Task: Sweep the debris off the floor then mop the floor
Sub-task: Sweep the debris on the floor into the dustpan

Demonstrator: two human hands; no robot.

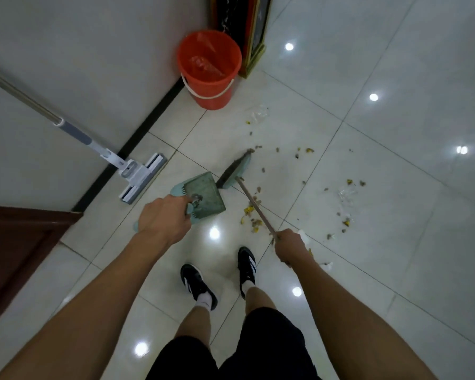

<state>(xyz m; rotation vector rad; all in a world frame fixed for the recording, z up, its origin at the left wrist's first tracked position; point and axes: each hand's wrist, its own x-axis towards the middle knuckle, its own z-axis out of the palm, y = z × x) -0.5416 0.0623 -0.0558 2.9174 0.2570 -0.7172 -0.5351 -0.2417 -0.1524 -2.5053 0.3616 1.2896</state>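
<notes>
The left hand (162, 218) grips the dustpan (203, 197) handle; the right hand (290, 246) is closed around the broom (235, 171) stick. The hands are held apart. The dustpan appears to hang just beyond the left hand, beside the broom head. Debris (251, 215) lies scattered between and beyond the hands, mostly on the right hand's side. Recommended practice: lower the dustpan lip flat to the floor (395, 215), then draw the far scraps inward with short strokes. The mop (140, 174) leans well beyond the left hand; the bucket (209, 69) stands farthest off.
</notes>
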